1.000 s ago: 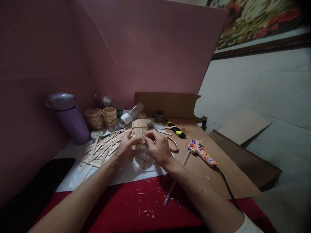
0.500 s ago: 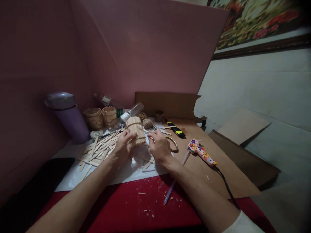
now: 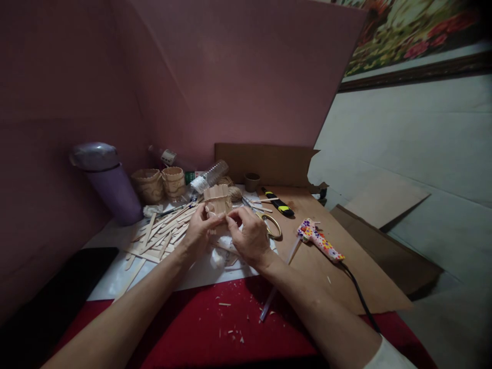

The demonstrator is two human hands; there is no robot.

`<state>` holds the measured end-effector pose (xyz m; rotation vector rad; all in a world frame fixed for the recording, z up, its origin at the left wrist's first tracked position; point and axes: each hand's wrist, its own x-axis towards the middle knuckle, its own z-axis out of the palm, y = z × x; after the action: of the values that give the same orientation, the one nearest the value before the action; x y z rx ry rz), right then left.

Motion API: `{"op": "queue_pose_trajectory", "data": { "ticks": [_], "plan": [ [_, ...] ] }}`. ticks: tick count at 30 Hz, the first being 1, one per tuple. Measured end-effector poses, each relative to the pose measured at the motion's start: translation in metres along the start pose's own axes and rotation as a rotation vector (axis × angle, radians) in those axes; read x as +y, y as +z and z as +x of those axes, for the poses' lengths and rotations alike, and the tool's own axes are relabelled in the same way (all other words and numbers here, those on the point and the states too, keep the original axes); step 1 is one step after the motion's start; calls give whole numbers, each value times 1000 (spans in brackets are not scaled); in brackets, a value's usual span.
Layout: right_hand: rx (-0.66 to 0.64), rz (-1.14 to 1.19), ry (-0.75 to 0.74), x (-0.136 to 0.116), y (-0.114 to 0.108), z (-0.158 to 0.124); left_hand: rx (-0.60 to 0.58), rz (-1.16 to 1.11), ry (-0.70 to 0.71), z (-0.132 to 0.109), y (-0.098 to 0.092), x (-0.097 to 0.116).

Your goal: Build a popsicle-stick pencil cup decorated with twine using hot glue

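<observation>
Craft-stick cup [image 3: 217, 192], bound near its jagged rim by a twine band [image 3: 216, 199], sits up in front of me between both hands, its long axis running roughly from 12 to 6 o'clock, the top facing away. Taking the cup as the dial's centre, my left hand [image 3: 197, 229] is at 7 to 8 o'clock, wrapped around the lower side and gripping it. My right hand [image 3: 249, 233] is at 4 to 5 o'clock, thumb and forefinger pinched together at the cup's lower front; I can't tell whether a strand lies between them. Left is nearer, as it carries the cup. Fingers cover the base, and the far side is out of sight. Behind the cup, toward 3 o'clock, a twine ball [image 3: 235, 193] shows only partly. Loose craft sticks [image 3: 169, 238] spread at 8 o'clock. Gold-handled scissors [image 3: 280, 232] lie at 4, partly hidden by my right hand; farther that way rests the floral glue gun [image 3: 319, 242].
</observation>
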<state>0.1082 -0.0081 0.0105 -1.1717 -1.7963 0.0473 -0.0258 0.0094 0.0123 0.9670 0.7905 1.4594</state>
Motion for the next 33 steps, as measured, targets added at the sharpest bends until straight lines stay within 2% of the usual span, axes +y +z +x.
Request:
{"op": "queue_pose_trajectory", "data": {
  "ticks": [5,16,26,33],
  "plan": [
    [4,37,21,-2,-1,0,-22,30,-15,0,-2,-2],
    [-47,135,-78,8,-7,4,-91,20,-6,2,-4,-2],
    [-55,142,-56,9,-6,5,-85,4,-58,-2,-1,-1],
    [-33,88,-59,9,-3,3,-64,32,-29,-1,1,-3]
  ]
}}
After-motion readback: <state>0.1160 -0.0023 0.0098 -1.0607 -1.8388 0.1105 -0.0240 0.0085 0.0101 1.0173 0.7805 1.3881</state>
